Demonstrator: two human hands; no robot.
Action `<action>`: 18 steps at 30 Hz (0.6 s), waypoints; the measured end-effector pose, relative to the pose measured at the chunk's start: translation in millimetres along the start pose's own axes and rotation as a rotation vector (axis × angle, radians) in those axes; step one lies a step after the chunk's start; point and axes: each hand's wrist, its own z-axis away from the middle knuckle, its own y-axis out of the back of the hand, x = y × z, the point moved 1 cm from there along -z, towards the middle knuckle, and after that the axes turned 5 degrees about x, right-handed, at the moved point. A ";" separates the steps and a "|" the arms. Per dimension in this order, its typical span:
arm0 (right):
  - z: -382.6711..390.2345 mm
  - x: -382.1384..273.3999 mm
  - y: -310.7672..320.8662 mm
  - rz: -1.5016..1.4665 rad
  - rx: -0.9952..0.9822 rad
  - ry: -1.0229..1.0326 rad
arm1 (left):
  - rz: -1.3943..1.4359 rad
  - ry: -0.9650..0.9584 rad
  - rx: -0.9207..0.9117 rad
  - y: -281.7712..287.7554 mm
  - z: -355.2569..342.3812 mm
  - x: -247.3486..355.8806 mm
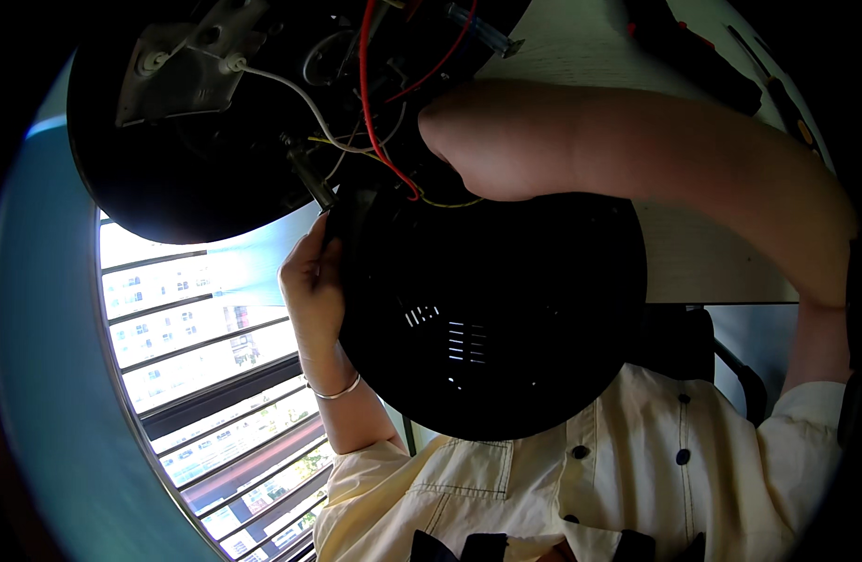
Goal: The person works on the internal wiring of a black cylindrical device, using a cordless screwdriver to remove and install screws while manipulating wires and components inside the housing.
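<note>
My left hand [314,290] is closed on the left edge of a round black cover [506,309] with vent slots, which is tilted up in front of my shirt. My right hand [464,140] reaches over the far edge of the cover, its fingers hidden in dark shadow. Beyond the cover lies a larger round black housing [159,187] holding a metal plate [183,80]. A red wire [365,84], a white wire [290,84] and thin yellow wires run between the two parts. A small metal piece [309,173] sits just above my left fingertips.
The pale table [581,42] extends behind my right arm. At the far right lie a black tool with red parts [698,56] and a screwdriver [787,103]. A barred window [206,347] is on the left, and a dark chair [679,342] stands at the right.
</note>
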 end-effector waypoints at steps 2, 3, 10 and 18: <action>1.4 0.3 -1.9 0.030 0.073 0.066 | -0.001 -0.004 0.000 -0.1 -0.5 -1.4; 1.8 -0.7 -2.4 0.061 0.091 0.090 | -0.002 -0.009 0.001 -0.2 -1.0 -2.9; 0.3 -4.3 -2.5 0.346 0.046 0.300 | -0.032 -0.048 -0.006 1.0 -2.3 -6.2; 1.1 12.2 -15.9 0.448 0.373 0.579 | 0.007 -0.003 -0.010 -0.1 -3.3 -1.8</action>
